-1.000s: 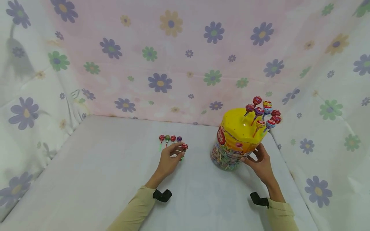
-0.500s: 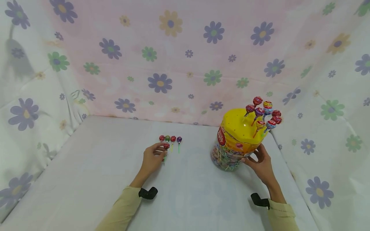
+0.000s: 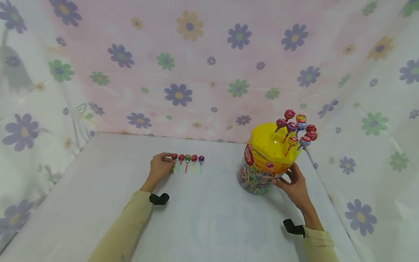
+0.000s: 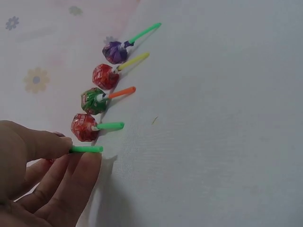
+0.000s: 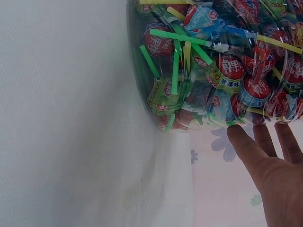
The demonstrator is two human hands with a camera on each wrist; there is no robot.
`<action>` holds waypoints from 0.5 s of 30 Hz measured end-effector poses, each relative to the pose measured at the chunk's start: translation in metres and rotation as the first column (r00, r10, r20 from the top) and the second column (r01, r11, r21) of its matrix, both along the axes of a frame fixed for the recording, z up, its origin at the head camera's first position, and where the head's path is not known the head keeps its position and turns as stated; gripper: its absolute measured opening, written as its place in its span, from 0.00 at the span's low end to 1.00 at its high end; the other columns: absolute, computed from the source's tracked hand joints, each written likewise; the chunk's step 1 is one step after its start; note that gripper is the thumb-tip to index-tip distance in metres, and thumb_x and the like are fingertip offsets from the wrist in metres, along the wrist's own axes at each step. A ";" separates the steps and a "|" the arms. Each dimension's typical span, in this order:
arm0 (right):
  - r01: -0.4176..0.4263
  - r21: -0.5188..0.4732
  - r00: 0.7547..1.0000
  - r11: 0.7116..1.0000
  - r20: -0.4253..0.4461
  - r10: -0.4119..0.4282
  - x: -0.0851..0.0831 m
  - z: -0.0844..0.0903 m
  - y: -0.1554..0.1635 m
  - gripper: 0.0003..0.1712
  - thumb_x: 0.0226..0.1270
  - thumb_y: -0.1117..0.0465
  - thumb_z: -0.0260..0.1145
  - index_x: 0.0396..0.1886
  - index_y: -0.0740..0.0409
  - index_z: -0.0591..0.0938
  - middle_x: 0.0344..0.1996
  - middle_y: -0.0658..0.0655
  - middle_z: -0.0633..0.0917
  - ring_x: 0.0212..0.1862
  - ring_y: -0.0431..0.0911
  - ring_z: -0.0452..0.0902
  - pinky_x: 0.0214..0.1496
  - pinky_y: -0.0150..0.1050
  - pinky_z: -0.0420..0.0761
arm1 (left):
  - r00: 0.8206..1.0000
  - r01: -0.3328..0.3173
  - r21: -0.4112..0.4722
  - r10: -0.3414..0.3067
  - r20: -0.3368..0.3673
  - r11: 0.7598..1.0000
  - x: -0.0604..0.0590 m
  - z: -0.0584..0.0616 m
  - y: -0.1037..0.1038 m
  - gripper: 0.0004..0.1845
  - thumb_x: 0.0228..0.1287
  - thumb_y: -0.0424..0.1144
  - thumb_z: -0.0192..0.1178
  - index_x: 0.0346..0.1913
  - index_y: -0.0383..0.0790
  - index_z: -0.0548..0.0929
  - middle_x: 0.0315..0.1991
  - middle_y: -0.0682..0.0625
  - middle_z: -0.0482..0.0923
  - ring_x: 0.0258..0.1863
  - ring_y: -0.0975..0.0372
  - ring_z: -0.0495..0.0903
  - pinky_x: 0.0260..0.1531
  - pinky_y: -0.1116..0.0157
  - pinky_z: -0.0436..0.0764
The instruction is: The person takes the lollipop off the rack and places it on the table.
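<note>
Fingers point(image 4: 45, 144) of left hand point(image 3: 159, 166) hide pinched lollipop's point(image 4: 87, 149) head.

A row of lollipops point(image 3: 187, 158) is laid out to the left of the tub point(image 3: 262, 171). Counted away from the tub, the wrappers are seen as purple point(image 4: 115, 51) on a green stick, red point(image 4: 104, 76) on a yellow stick, green point(image 4: 92, 101) on an orange stick, and red point(image 4: 84, 127) on a green stick; a further green stick point(image 4: 87, 149) is pinched by the left hand point(image 3: 160, 166). The tub is shown clear, filled with multicoloured wrappers, under a yellow lid point(image 3: 270, 140) studded with red, purple and blue lollipops point(image 3: 298, 129). The sleeves point(image 3: 131, 225) are rendered pale yellow. Behind the tub, the backdrop point(image 3: 196, 65) is printed pink-white with purple, green and orange flowers.
</note>
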State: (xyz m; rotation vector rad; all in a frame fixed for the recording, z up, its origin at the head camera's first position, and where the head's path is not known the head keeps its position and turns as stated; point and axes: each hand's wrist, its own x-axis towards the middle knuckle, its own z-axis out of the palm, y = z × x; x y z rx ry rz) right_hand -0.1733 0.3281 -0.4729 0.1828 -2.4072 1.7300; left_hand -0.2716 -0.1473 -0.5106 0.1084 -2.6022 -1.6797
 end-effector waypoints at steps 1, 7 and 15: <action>-0.002 -0.002 1.000 1.000 -0.004 0.002 0.000 0.000 0.000 0.49 0.66 0.68 0.72 0.81 0.45 0.57 0.73 0.55 0.66 0.65 0.33 0.68 0.63 0.35 0.76 | 1.000 0.000 -0.010 0.000 0.009 1.000 -0.003 0.000 -0.001 0.19 0.66 0.29 0.63 0.59 0.28 0.80 0.44 0.32 0.86 0.21 0.68 0.82 0.22 0.73 0.83; -0.003 -0.013 1.000 1.000 -0.008 0.003 0.000 0.000 -0.001 0.50 0.66 0.68 0.72 0.81 0.45 0.57 0.73 0.55 0.66 0.65 0.33 0.68 0.61 0.30 0.77 | 0.999 0.012 -0.037 -0.010 0.038 0.999 -0.015 -0.002 -0.001 0.19 0.67 0.30 0.64 0.60 0.28 0.80 0.44 0.32 0.85 0.20 0.68 0.80 0.22 0.74 0.80; -0.001 -0.009 1.000 1.000 -0.016 0.001 -0.001 -0.003 0.001 0.49 0.66 0.68 0.71 0.81 0.45 0.57 0.73 0.55 0.66 0.65 0.32 0.67 0.60 0.27 0.77 | 0.999 0.000 -0.063 0.003 0.036 0.998 -0.020 -0.009 -0.002 0.20 0.65 0.32 0.67 0.59 0.29 0.81 0.41 0.33 0.86 0.19 0.68 0.80 0.22 0.74 0.81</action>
